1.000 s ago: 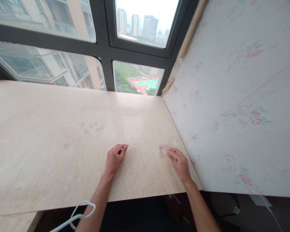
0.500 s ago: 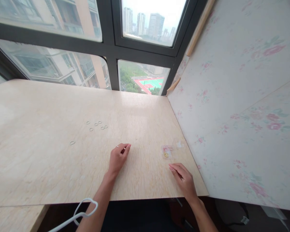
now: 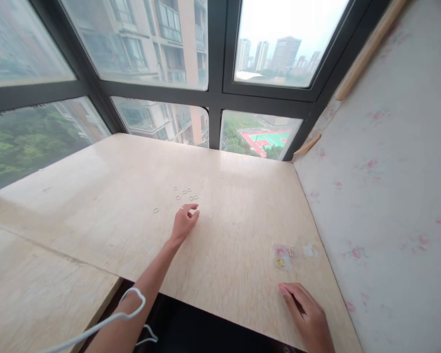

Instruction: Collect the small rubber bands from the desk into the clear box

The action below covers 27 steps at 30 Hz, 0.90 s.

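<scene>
My left hand is just in front of a loose group of thin pale rings on the table, with thumb and forefinger apart and nothing visible between them. It wears a ring on one finger. Another thin ring lies alone to the left of that group. Close to the table's front edge, my right hand is closed in a pinch; whatever its fingertips hold, if anything, is too small to see. Beyond it sits a small clear plastic box with pink and yellow pieces in its compartments.
A clear piece with a white patch lies right of the box, near the papered wall. Dark-framed windows line the table's far edge. A white cable crosses my left forearm.
My left hand has reached forward to the rings, and its thumb and forefinger have parted. My right hand stays pinched near the box. The camera view has turned left.
</scene>
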### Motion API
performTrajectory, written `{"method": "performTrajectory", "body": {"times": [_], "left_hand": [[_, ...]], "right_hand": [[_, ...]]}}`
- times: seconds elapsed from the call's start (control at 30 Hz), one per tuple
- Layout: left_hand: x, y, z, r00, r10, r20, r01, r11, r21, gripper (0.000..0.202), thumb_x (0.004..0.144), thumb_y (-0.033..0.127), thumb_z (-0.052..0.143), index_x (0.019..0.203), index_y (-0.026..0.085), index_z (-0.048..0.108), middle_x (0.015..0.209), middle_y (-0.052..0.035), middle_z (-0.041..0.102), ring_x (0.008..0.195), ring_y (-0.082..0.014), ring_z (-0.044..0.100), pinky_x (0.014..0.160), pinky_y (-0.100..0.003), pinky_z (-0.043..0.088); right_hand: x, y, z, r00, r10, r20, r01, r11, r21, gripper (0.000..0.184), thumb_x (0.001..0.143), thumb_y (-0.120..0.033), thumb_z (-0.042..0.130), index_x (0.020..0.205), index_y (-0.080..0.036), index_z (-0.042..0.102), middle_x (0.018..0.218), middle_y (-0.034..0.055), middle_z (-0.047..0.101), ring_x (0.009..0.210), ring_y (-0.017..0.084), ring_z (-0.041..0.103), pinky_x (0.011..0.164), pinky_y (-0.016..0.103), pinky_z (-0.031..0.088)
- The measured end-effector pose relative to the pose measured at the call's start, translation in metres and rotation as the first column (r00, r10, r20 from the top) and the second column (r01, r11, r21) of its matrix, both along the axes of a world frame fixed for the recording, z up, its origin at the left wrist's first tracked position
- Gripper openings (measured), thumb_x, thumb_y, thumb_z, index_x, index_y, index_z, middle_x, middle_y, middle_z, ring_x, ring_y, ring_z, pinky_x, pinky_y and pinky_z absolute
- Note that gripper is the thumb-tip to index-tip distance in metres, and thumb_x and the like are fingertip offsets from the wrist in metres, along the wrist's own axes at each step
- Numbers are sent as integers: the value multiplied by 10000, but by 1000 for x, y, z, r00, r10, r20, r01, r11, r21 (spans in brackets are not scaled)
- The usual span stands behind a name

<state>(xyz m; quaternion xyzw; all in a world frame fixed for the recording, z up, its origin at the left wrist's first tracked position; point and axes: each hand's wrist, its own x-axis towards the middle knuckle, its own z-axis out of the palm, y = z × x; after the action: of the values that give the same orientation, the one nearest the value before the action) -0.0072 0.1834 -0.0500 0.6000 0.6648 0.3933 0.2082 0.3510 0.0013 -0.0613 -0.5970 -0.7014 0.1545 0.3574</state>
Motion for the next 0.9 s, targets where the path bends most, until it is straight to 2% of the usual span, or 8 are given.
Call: {"method": "performTrajectory", "body": {"times": [0.1, 0.13, 0.23, 0.33, 0.67, 0.9], "left_hand": [[-37, 24, 10, 951, 68, -303, -94, 993, -73, 323, 818, 231, 544, 1116, 142, 631, 1093, -94, 663, 715, -155, 644, 793, -312, 512], [-49, 30, 13, 932, 79, -355, -118, 989, -88, 338, 814, 218, 546, 1129, 128, 629, 1111, -112, 655, 790, -182, 651, 838, -331, 499], [-74, 45, 21, 891, 76, -448, -149, 980, -129, 360, 800, 199, 558, 1134, 92, 639, 1111, -155, 650, 993, -260, 623, 918, -374, 463], [-88, 52, 25, 862, 10, -506, -122, 974, -189, 333, 795, 225, 589, 1098, 119, 675, 1082, -140, 670, 1042, -277, 610, 928, -369, 460], [-91, 69, 27, 776, -199, -599, 6, 951, -308, 231, 839, 234, 535, 930, 199, 744, 1074, -95, 672, 968, -241, 635, 841, -307, 474], [-90, 67, 26, 737, -243, -631, 48, 950, -309, 237, 896, 248, 460, 876, 187, 688, 1022, -88, 650, 943, -236, 618, 778, -304, 460]], "right_hand": [[4, -1, -3, 1000, 1, -25, -1, 1000, -13, 259, 920, -397, 509, 866, -223, 693, 865, 63, 713, 786, 196, 685, 713, 253, 554], [6, -1, -4, 999, -5, -34, 5, 1000, -13, 259, 916, -402, 513, 861, -225, 694, 863, 60, 714, 785, 193, 687, 714, 246, 555], [7, -1, -7, 998, -28, -51, 27, 1000, -9, 269, 910, -418, 517, 848, -227, 696, 858, 57, 717, 781, 189, 691, 707, 232, 557], [7, 1, -7, 999, -24, -41, 24, 1000, -2, 287, 908, -433, 511, 840, -227, 700, 850, 59, 720, 770, 191, 694, 694, 232, 558], [8, 5, -8, 1000, -6, 10, 6, 1000, -11, 306, 905, -448, 501, 849, -235, 713, 860, 51, 732, 769, 184, 707, 676, 217, 563], [8, 7, -9, 999, -44, -31, 44, 999, -25, 315, 894, -458, 513, 845, -227, 722, 872, 55, 738, 774, 182, 712, 683, 206, 571]]}}
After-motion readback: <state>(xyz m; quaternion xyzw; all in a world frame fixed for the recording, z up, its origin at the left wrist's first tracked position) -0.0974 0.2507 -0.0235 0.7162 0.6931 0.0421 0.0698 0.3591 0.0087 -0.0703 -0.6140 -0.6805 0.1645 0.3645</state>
